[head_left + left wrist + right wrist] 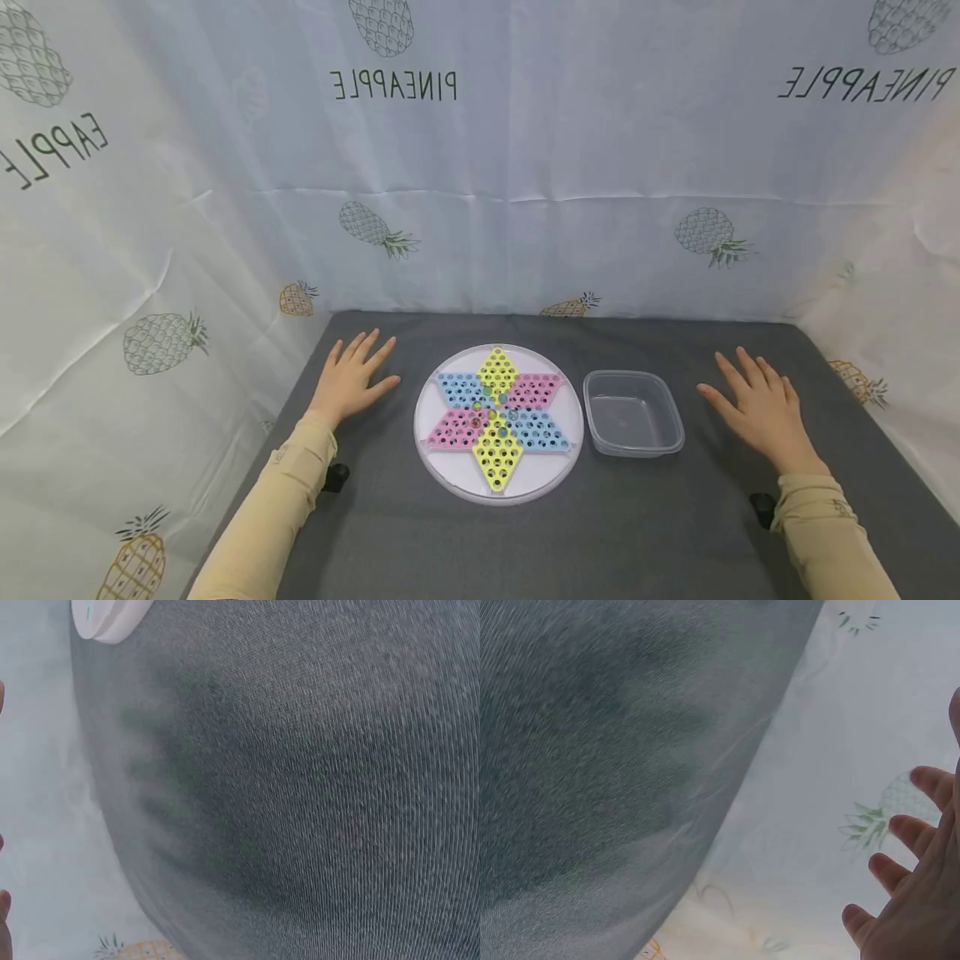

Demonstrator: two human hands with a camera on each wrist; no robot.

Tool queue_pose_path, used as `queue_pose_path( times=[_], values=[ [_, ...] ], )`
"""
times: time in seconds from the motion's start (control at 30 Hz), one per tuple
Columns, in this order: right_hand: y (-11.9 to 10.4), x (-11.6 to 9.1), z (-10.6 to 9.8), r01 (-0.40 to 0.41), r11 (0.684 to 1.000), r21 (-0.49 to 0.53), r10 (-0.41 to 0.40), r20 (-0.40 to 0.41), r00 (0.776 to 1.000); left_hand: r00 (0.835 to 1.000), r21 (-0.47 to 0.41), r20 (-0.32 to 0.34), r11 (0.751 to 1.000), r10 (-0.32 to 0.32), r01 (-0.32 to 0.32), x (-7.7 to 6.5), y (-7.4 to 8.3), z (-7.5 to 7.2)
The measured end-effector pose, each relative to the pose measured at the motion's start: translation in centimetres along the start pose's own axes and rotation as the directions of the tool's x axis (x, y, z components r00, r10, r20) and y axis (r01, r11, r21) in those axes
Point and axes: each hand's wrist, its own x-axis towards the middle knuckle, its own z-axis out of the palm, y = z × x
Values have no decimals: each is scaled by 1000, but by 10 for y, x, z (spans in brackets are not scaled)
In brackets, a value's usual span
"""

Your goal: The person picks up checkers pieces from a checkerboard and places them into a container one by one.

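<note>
A round white Chinese checkers board lies on the dark grey table, its star marked in yellow, pink and blue points full of holes. Several glass marbles sit around the star's middle. To the left of the board, my left hand is spread with fingers straight and holds nothing. Just right of the board stands a clear plastic container without a lid. Beyond it, my right hand is likewise spread, palm down, holding nothing. Fingers of that hand show at the right edge in the right wrist view.
The dark grey table ends at a white curtain printed with pineapples, which hangs behind and at both sides. A small black device is at the left wrist, and another black device at the right.
</note>
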Motion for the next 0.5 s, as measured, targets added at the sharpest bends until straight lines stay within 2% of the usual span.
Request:
queue_pose_path(
  times=[0.3, 0.5],
  values=[
    [-14, 0, -5, 0, 1000, 11, 1, -40, 999, 998, -22, -63, 1000, 20, -22, 1, 7, -2],
    [-23, 0, -8, 6, 997, 81, -1, -61, 998, 998, -66, -62, 998, 10, -14, -1, 10, -5]
  ],
)
